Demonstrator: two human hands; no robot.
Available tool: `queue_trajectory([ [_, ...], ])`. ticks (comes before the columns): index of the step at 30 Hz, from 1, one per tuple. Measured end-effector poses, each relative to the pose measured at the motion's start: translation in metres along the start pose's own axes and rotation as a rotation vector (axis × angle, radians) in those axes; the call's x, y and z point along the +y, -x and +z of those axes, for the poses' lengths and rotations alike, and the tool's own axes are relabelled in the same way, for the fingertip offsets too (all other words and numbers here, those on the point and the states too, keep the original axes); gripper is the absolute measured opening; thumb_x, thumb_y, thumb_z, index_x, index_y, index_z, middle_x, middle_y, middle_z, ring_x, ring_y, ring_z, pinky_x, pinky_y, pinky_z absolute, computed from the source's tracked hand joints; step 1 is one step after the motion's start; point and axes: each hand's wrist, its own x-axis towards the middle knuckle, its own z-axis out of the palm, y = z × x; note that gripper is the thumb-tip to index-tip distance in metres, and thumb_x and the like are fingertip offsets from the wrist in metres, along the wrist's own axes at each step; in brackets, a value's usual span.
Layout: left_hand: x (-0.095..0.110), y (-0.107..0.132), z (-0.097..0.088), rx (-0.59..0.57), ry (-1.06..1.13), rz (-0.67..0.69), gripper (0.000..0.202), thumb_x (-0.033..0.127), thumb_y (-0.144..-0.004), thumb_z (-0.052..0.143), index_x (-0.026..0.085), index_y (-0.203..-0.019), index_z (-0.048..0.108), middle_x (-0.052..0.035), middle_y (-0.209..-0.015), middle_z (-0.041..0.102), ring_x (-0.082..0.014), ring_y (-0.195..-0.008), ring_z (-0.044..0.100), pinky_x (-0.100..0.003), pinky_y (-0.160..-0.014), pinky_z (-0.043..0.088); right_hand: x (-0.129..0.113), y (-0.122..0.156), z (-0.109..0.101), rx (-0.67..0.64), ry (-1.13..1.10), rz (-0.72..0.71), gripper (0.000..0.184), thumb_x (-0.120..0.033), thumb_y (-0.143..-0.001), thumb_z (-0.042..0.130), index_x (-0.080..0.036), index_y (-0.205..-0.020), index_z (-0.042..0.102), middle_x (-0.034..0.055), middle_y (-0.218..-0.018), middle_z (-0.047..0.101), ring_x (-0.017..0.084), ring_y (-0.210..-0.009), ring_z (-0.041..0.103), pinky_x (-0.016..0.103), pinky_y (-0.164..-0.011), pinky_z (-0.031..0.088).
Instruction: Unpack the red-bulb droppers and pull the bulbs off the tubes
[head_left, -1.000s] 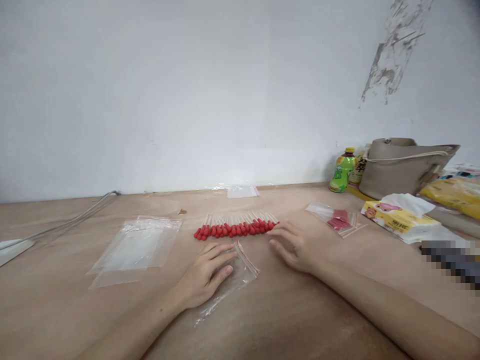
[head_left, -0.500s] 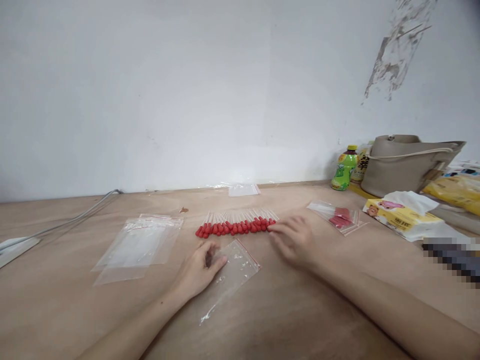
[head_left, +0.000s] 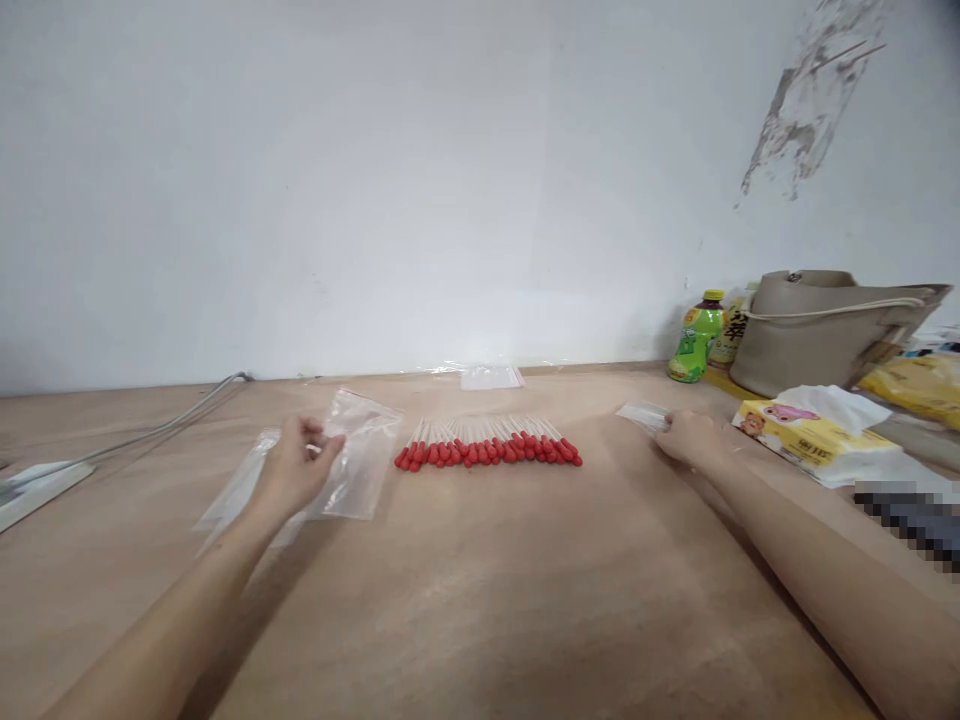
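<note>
In a row at the middle of the table lie several thin pale sticks with red bulb-shaped ends point(head_left: 487, 452), the ends pointing toward me. My left hand point(head_left: 296, 465) pinches a clear zip bag point(head_left: 367, 450) at its left side, over a stack of similar clear bags point(head_left: 240, 495). To the right of the row, my right hand point(head_left: 691, 437) is closed on another clear zip bag point(head_left: 640, 413). Most of that bag, with its red contents, is hidden under the hand.
Against the wall lies a white-looking bag point(head_left: 491, 378). A grey cable point(head_left: 187, 408) runs at the left. On the right stand a green bottle point(head_left: 699, 337), a beige handbag point(head_left: 810, 335) and a yellow tissue pack point(head_left: 814, 440), with a blurred dark object point(head_left: 911, 515) nearer.
My left hand has carried the clear bag left from the middle to the stack. My right hand has left the red-ended sticks and moved right onto the bag there.
</note>
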Motion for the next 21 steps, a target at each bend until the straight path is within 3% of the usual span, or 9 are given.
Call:
queue_trajectory([
  [3, -0.029, -0.018, -0.015, -0.043, -0.374, -0.085, 0.029, 0.039, -0.072, 0.051, 0.02, -0.091, 0.04, -0.0037, -0.077, 0.058, -0.0234, -0.068, 0.057, -0.03, -0.057, 0.04, -0.001, 0.002, 0.001, 0.03, -0.008, 0.025, 0.023, -0.019, -0.074, 0.047, -0.015, -0.083, 0.067, 0.0153, -0.085, 0.065, 0.029, -0.081, 0.06, 0.034, -0.064, 0.041],
  [5, -0.043, -0.02, -0.017, -0.101, -0.493, -0.129, 0.028, 0.036, -0.073, 0.049, 0.018, -0.093, 0.041, -0.0081, -0.078, 0.059, -0.0277, -0.073, 0.058, -0.033, -0.06, 0.04, -0.002, 0.003, 0.002, 0.066, -0.005, 0.057, 0.025, -0.021, -0.078, 0.043, -0.015, -0.087, 0.065, 0.0156, -0.087, 0.063, 0.029, -0.084, 0.059, 0.036, -0.066, 0.041],
  [8, -0.047, -0.013, -0.012, -0.065, -0.605, -0.093, 0.034, 0.035, -0.071, 0.051, 0.011, -0.095, 0.045, -0.0186, -0.091, 0.055, -0.0348, -0.087, 0.054, -0.039, -0.069, 0.04, -0.009, 0.004, -0.002, 0.298, -0.077, 0.049, 0.027, -0.024, -0.082, 0.038, -0.013, -0.09, 0.061, 0.0158, -0.087, 0.061, 0.028, -0.083, 0.057, 0.036, -0.067, 0.04],
  [10, -0.037, -0.006, -0.007, 0.072, -0.698, 0.021, 0.039, 0.039, -0.073, 0.049, 0.009, -0.098, 0.048, -0.0222, -0.102, 0.048, -0.0381, -0.098, 0.048, -0.042, -0.077, 0.038, -0.021, 0.01, -0.011, 0.572, -0.217, -0.084, 0.024, -0.024, -0.082, 0.038, -0.013, -0.086, 0.058, 0.0139, -0.085, 0.06, 0.026, -0.081, 0.056, 0.035, -0.066, 0.04],
  [11, -0.029, -0.002, -0.004, 0.153, -0.722, 0.094, 0.042, 0.042, -0.075, 0.047, 0.009, -0.1, 0.049, -0.0218, -0.105, 0.046, -0.0384, -0.101, 0.045, -0.043, -0.079, 0.038, -0.03, 0.016, -0.017, 0.679, -0.303, -0.223, 0.021, -0.023, -0.082, 0.038, -0.014, -0.083, 0.057, 0.0121, -0.082, 0.059, 0.024, -0.08, 0.055, 0.033, -0.067, 0.04],
  [13, -0.009, 0.006, 0.001, 0.258, -0.657, 0.219, 0.045, 0.047, -0.078, 0.043, 0.012, -0.105, 0.049, -0.0187, -0.105, 0.046, -0.0358, -0.101, 0.044, -0.043, -0.082, 0.037, -0.055, 0.038, -0.028, 0.761, -0.465, -0.554, 0.017, -0.023, -0.082, 0.039, -0.017, -0.078, 0.055, 0.0078, -0.074, 0.057, 0.021, -0.074, 0.054, 0.032, -0.067, 0.041],
  [15, 0.012, 0.017, 0.007, 0.213, -0.502, 0.349, 0.041, 0.047, -0.081, 0.04, 0.014, -0.103, 0.05, -0.0147, -0.102, 0.049, -0.0311, -0.099, 0.046, -0.041, -0.084, 0.038, -0.084, 0.072, -0.033, 0.73, -0.584, -0.889, 0.014, -0.018, -0.082, 0.04, -0.019, -0.081, 0.054, 0.0064, -0.076, 0.058, 0.019, -0.077, 0.054, 0.031, -0.07, 0.042],
  [17, 0.031, 0.032, 0.012, 0.107, -0.313, 0.479, 0.033, 0.042, -0.083, 0.04, 0.016, -0.101, 0.05, -0.0111, -0.101, 0.051, -0.0267, -0.1, 0.046, -0.039, -0.089, 0.036, -0.112, 0.111, -0.028, 0.631, -0.599, -1.131, 0.017, -0.013, -0.081, 0.04, -0.02, -0.087, 0.055, 0.0072, -0.083, 0.059, 0.019, -0.083, 0.053, 0.032, -0.073, 0.041],
  [21, 0.06, 0.071, 0.023, -0.259, -0.043, 0.624, 0.023, 0.033, -0.088, 0.037, 0.02, -0.101, 0.05, -0.0071, -0.109, 0.052, -0.0216, -0.107, 0.045, -0.037, -0.093, 0.036, -0.147, 0.168, -0.006, 0.379, -0.597, -1.298, 0.022, -0.009, -0.083, 0.035, -0.019, -0.084, 0.054, 0.0061, -0.079, 0.057, 0.017, -0.077, 0.052, 0.033, -0.072, 0.04],
])
